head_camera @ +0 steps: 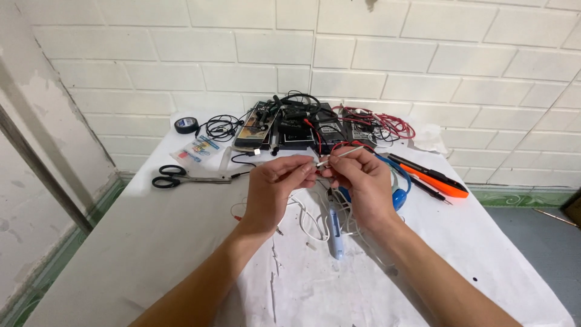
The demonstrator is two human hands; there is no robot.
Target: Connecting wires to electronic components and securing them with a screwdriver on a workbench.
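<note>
white wire [339,153] is held up over the table [151,242] betw both hands, near its middle; left hand [275,188] pinches one end w/ thumb & fingers closed, right hand [362,184] is curled shut on the other end. no boxes or trays seen; loose stuff only: scissors [172,177], black tape roll [186,125], blue headphones [399,191], orange tool [433,178], black devices [290,130] w/ red wires [387,124] at back.

Both forearms reach in from below and meet at centre, the left hand [273,188] and right hand [361,184] raised close together, fingers curled, fingertips pinched toward each other.
</note>
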